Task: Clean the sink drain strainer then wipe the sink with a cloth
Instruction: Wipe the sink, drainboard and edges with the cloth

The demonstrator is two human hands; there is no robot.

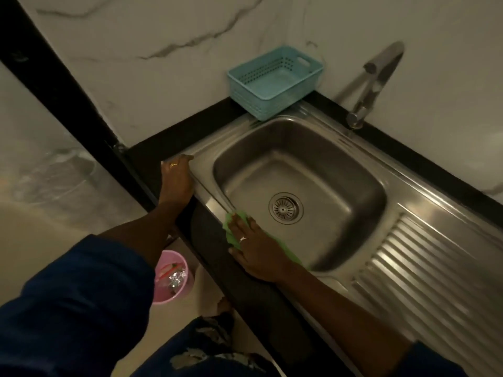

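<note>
We press a green cloth [233, 235] flat on the sink [362, 170] rim with our right hand [257, 250]; our left hand [176, 180] rests on the worktop [152, 151] edge.

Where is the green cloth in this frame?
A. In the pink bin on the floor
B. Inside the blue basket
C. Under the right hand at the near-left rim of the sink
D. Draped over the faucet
C: the green cloth lies pressed flat under the right hand on the sink's near-left rim, while the left hand rests on the counter edge.
</note>
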